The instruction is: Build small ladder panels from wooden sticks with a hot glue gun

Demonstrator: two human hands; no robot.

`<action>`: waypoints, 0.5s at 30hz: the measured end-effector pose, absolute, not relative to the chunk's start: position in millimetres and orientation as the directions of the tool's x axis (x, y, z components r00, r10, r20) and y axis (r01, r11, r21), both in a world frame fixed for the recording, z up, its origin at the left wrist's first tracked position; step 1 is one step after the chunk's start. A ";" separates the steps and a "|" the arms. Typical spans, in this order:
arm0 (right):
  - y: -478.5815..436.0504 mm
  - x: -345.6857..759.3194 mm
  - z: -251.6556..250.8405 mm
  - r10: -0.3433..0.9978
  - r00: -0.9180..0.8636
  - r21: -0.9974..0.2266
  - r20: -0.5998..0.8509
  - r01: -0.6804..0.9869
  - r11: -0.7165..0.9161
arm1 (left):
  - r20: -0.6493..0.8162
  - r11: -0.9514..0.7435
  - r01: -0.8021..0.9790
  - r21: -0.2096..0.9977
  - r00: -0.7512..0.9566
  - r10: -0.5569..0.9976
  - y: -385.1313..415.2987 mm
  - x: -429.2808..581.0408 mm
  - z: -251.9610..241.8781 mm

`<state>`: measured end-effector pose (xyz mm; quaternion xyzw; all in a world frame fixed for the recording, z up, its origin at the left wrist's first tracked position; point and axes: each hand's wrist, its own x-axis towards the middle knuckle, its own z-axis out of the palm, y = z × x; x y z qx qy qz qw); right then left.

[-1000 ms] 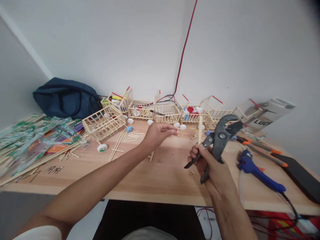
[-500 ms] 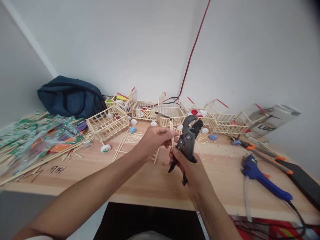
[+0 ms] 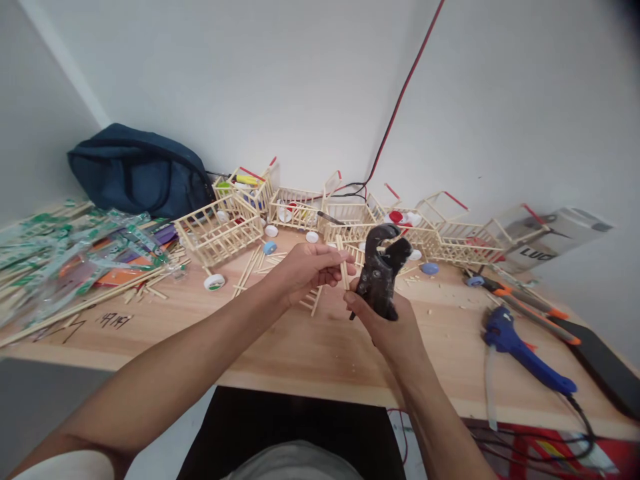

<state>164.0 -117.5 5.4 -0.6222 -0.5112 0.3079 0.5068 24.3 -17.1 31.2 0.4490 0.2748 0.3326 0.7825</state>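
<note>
Short wooden sticks point(image 3: 343, 263) stand roughly upright between my hands. My left hand point(image 3: 314, 268) pinches them with thumb and fingers near their upper part. My right hand point(image 3: 387, 327) is wrapped round a black pipe cutter point(image 3: 379, 277), whose hooked jaw points up and gapes with nothing in it. The right thumb reaches the sticks' lower end; whether it presses on them I cannot tell. Below my left hand, a small ladder-like stick frame point(image 3: 314, 301) lies on the wooden table point(image 3: 300, 353), partly covered by the hand.
Several stick-built carts point(image 3: 220, 230) with bottle-cap wheels line the wall. Plastic-wrapped stick bundles point(image 3: 90, 260) and a blue bag point(image 3: 140, 170) occupy the left. On the right lie a blue glue gun point(image 3: 525, 350), orange-handled pliers point(image 3: 537, 310) and a black flat object point(image 3: 600, 360).
The cutter has turned in my right hand, and its handles are now mostly hidden in the grip. My left hand still pinches the sticks. The whole view has shifted slightly.
</note>
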 end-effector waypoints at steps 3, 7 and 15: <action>-118.1 162.9 6.6 0.935 0.297 -0.913 0.196 0.404 0.063 | -0.135 0.389 -0.255 0.885 0.659 0.740 -16.3 24.0 30.1; -118.4 163.0 5.4 0.936 0.289 -0.894 0.203 0.445 0.056 | -0.124 0.379 -0.237 0.894 0.683 0.720 -14.7 23.1 26.4; -119.9 163.9 -0.3 0.943 0.320 -0.942 0.093 0.334 -0.020 | -0.078 0.296 -0.237 0.925 0.645 0.760 -18.4 23.3 25.9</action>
